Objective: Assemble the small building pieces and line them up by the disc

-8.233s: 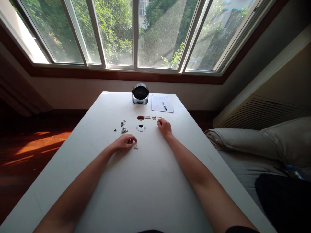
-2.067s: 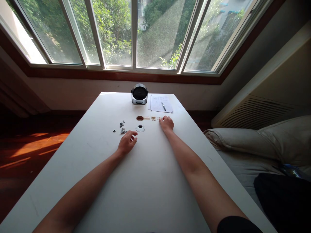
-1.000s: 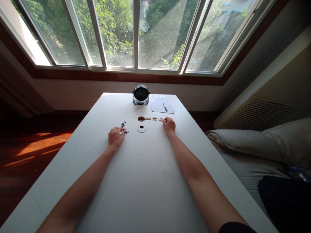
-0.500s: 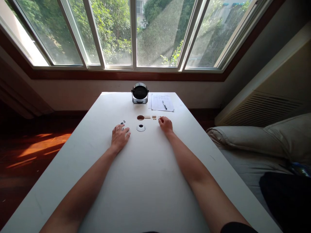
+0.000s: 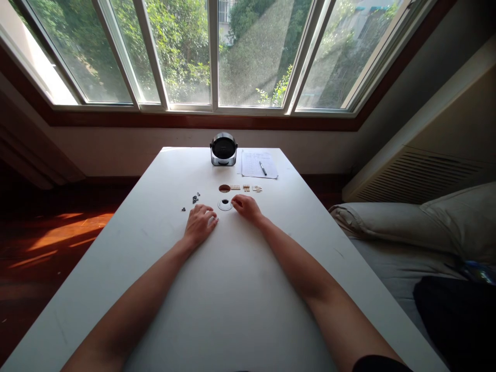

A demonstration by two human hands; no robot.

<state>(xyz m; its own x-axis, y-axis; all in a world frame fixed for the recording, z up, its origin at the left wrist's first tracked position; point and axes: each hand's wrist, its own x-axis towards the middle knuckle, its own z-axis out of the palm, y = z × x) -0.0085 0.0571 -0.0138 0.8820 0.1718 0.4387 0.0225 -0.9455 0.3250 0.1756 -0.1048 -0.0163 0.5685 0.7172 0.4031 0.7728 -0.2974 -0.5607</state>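
My right hand point(image 5: 247, 207) is closed in a pinch at the right edge of a round cable-hole cover point(image 5: 220, 208) with a dark opening. Whatever its fingertips hold is too small to make out. To the left of the cover, my left hand point(image 5: 200, 225) rests low over the tabletop, fingers curled and thumb close to the index finger. Its fingertips are partly hidden, so anything in them does not show. Small dark metal pieces point(image 5: 195, 199) lie in a loose group beyond my left hand, with one stray dark piece point(image 5: 183, 209) farther left.
Behind the cover is a round hole point(image 5: 224, 188) in the white table point(image 5: 240, 289). Rows of small gold pieces point(image 5: 235, 187), a gold cluster point(image 5: 246, 188) and pale pieces point(image 5: 257, 188) lie right of it. Farther back are a round black device point(image 5: 223, 147), papers point(image 5: 253, 164) and a pen point(image 5: 263, 168).
My right hand has moved left from the pale pieces to the cover's edge. My left hand has drawn back and right, off the dark metal pieces, which now show.
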